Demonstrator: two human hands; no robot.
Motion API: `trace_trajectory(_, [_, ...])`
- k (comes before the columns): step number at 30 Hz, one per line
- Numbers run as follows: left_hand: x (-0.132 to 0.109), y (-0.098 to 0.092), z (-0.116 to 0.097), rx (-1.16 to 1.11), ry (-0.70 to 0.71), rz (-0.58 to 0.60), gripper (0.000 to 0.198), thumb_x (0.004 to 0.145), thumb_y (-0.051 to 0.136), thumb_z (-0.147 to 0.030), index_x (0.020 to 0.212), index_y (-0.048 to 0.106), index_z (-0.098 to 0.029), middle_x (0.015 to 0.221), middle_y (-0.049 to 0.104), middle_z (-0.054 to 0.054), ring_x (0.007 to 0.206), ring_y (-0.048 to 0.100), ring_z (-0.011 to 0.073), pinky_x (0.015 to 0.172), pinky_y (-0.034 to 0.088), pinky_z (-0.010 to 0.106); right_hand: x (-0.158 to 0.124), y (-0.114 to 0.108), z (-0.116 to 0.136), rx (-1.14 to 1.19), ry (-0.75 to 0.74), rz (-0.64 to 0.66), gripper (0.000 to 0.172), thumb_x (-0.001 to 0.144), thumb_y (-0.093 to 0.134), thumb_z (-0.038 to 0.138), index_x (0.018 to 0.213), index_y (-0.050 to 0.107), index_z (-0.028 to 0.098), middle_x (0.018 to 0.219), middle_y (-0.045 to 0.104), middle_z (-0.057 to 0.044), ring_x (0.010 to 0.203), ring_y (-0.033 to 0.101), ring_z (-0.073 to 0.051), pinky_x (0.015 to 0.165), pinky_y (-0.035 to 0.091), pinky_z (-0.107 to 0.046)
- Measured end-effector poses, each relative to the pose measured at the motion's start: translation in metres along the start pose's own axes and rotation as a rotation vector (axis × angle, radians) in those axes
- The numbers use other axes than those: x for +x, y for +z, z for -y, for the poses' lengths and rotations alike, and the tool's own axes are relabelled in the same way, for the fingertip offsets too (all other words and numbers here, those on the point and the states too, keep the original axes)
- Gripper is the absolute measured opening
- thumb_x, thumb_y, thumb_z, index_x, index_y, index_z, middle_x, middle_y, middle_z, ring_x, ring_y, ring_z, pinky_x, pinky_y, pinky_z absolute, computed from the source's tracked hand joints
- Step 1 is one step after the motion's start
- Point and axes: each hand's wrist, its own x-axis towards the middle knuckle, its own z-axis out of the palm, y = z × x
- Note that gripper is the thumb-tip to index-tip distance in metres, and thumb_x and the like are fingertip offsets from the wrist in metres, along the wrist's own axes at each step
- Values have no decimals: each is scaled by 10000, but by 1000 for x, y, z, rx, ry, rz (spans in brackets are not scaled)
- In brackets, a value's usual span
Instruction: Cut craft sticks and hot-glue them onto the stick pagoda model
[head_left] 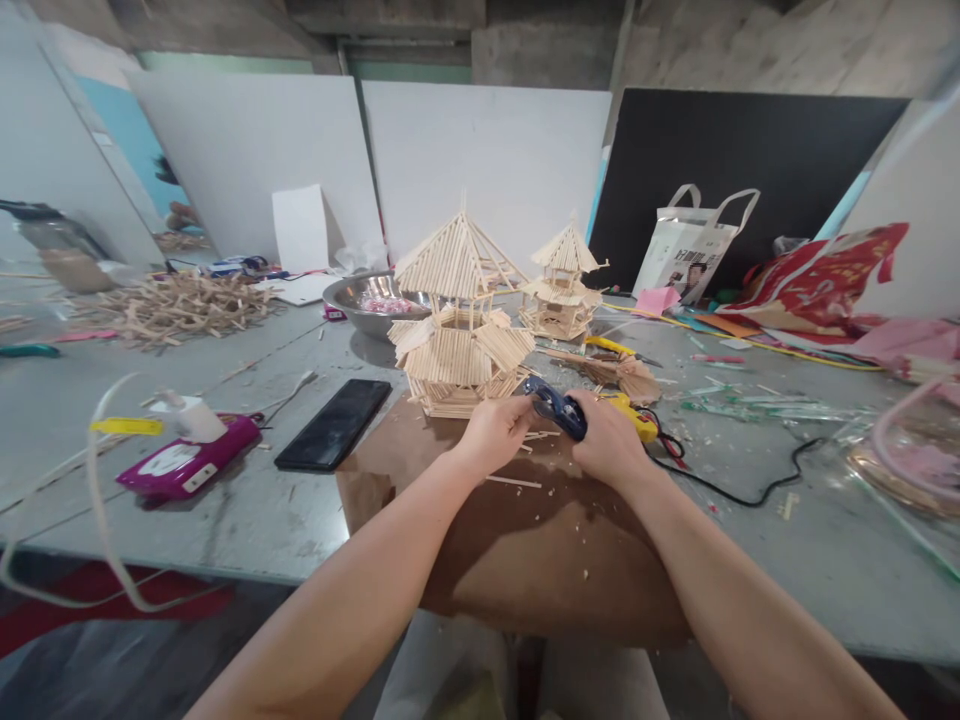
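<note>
Dark-blue elongated hand tool [556, 410], presumably stiff, best held at its rear, is enclosed by the curled right-hand grip [606, 440] over brown cardboard [555, 565]; left-hand grip [495, 432] is pinched, contents unclear.

We count two stick pavilions [564, 290] and two hands [495, 432] [609, 437]. Left of the nearer pavilion [463, 355]: one phone [334, 424], one bowl [375, 322].

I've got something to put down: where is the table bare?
Mostly bare: grey tabletop between the thin black cable and its near edge; a patch between the rectangular black phone and glossy magenta box. Crowded: around the larger tan stick pagoda and brown stick heap.
</note>
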Motion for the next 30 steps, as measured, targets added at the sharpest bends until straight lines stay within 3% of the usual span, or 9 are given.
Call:
trace_trajectory(8, [1, -3, 1, 70, 39, 32, 201, 741, 406, -177, 699, 599, -136, 644, 607, 31, 611, 545, 119, 551, 386, 202, 0, -1, 1, -25, 25, 20, 373, 624, 489, 238, 991, 455, 185, 880, 581, -67, 795, 525, -219, 637, 338, -283])
trace_trajectory(17, [2, -5, -4, 117, -3, 42, 256, 773, 377, -249, 680, 589, -141, 636, 605, 22, 605, 537, 112, 533, 363, 189, 1, -3, 3, -26, 34, 50, 248, 628, 469, 237, 873, 476, 197, 816, 592, -45, 774, 536, -213, 608, 329, -270])
trace_trajectory(30, [1, 0, -4, 169, -35, 37, 297, 786, 349, -289, 665, 579, -145, 609, 590, 26, 563, 517, 106, 508, 335, 195, 0, 3, 1, -74, 106, 80, 231, 623, 471, 250, 848, 491, 204, 780, 613, -45, 733, 551, -214, 577, 324, -272])
